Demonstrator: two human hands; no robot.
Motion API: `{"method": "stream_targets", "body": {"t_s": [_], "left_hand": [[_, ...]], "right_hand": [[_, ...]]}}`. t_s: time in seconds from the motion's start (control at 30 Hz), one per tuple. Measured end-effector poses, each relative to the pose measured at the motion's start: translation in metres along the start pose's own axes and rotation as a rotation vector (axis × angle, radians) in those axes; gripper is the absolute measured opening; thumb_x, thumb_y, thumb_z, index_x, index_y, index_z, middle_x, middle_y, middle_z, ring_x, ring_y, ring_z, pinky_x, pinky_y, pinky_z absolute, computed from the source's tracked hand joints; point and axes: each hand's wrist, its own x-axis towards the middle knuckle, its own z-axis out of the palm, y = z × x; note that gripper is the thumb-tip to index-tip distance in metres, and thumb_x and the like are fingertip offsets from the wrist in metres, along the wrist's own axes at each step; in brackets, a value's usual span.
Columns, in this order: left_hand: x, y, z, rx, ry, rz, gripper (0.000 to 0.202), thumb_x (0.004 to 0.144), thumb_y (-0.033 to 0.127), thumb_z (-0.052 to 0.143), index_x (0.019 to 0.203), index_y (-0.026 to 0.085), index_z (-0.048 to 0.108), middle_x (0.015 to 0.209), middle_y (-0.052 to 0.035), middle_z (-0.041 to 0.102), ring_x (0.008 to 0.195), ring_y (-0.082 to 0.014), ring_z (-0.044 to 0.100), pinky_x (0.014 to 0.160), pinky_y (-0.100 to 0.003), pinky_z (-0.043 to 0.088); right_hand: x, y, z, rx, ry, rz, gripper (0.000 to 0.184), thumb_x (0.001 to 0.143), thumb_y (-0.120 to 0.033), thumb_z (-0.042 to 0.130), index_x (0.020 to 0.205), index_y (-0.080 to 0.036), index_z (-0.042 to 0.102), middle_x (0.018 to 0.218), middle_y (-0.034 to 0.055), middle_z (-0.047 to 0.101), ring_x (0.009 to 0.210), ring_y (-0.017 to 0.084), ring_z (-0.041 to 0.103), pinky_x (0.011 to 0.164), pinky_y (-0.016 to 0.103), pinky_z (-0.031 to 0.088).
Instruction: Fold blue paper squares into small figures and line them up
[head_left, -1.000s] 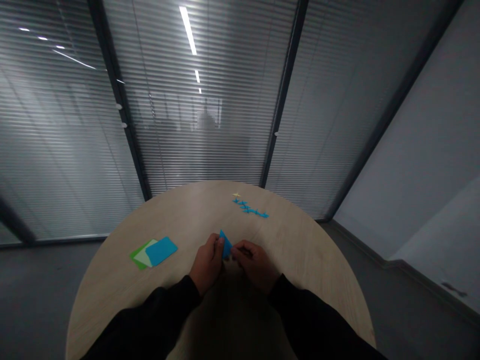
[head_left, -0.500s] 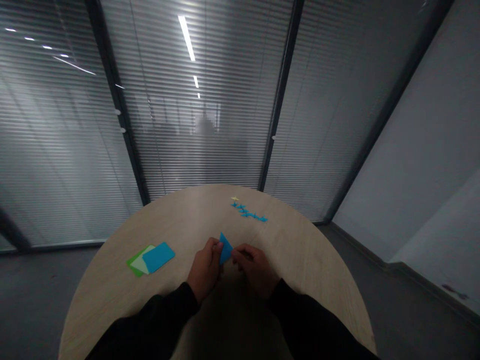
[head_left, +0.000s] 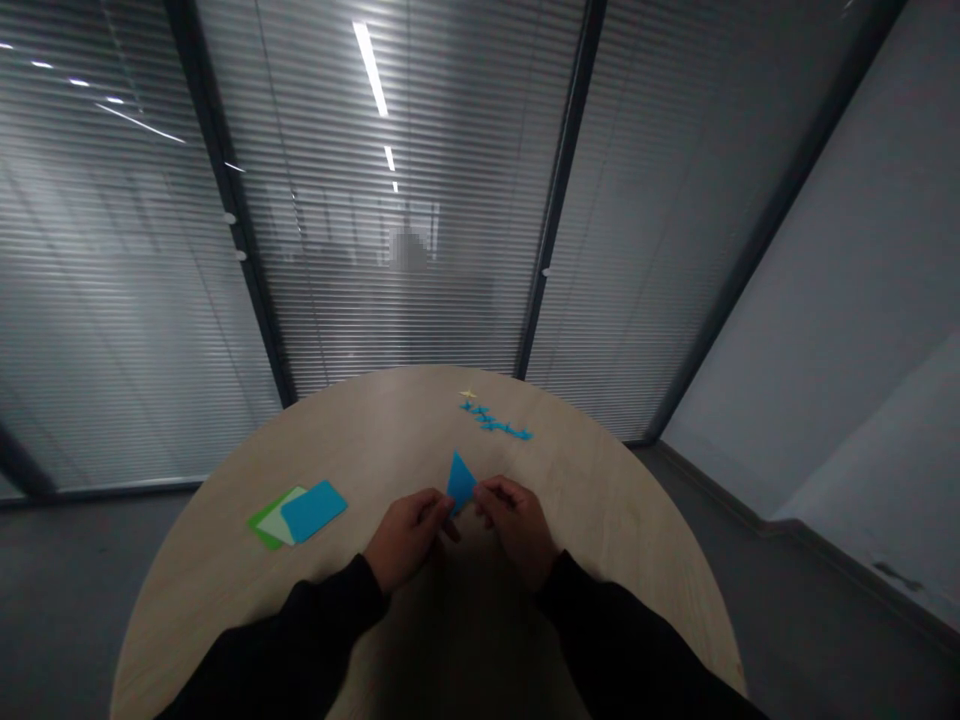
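A blue piece of folded paper [head_left: 460, 482] stands point-up between my two hands, over the table's near middle. My right hand [head_left: 519, 525] pinches its lower right corner between thumb and fingertips. On the other side, my left hand [head_left: 411, 532] has thumb and forefinger closed at the lower left edge; some of its fingers are curled beneath. The fingertips partly cover the paper's bottom.
On the round wooden table [head_left: 600, 520], green and blue paper sheets [head_left: 315, 511] overlap at left. Several small blue folded paper pieces [head_left: 486, 418] lie in a slanting row beyond my hands, with a yellow one [head_left: 468, 393] at its far end. Glass with blinds [head_left: 405, 320] stands behind.
The blue paper has turned more upright and shifted slightly right and away from me. My left hand has changed its hold, now lower on the paper's left edge.
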Motion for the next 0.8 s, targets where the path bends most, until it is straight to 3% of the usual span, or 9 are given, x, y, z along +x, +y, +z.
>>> {"method": "stream_targets", "body": {"t_s": [0.4, 0.57, 0.8], "left_hand": [[0.0037, -0.0003, -0.0078, -0.021, -0.101, -0.094, 0.050, 0.090, 0.059, 0.049, 0.073, 0.016, 0.068, 0.057, -0.0026, 0.066, 0.046, -0.0134, 0.056, 0.049, -0.024, 0.041], [0.0049, -0.0032, -0.0067, -0.114, -0.130, -0.107, 0.046, 0.087, 0.058, 0.052, 0.083, 0.015, 0.068, 0.072, -0.0065, 0.072, 0.048, -0.0126, 0.058, 0.048, -0.024, 0.043], [0.0034, -0.0009, -0.0092, -0.093, -0.171, -0.088, 0.045, 0.089, 0.056, 0.051, 0.083, 0.015, 0.067, 0.072, -0.0062, 0.071, 0.050, -0.0120, 0.058, 0.049, -0.024, 0.045]], "right_hand": [[0.0048, -0.0027, -0.0037, -0.006, -0.007, 0.018, 0.026, 0.080, -0.043, 0.067, 0.073, -0.018, 0.063, 0.061, -0.0022, 0.055, 0.057, 0.013, 0.049, 0.054, 0.025, 0.040], [0.0059, 0.0015, -0.0026, 0.020, 0.009, 0.036, 0.026, 0.080, -0.043, 0.066, 0.073, -0.018, 0.062, 0.062, -0.0028, 0.055, 0.056, 0.012, 0.049, 0.053, 0.024, 0.038], [0.0068, 0.0025, -0.0051, 0.005, 0.027, 0.051, 0.025, 0.079, -0.042, 0.067, 0.073, -0.017, 0.065, 0.062, -0.0020, 0.055, 0.058, 0.013, 0.050, 0.054, 0.024, 0.039]]}}
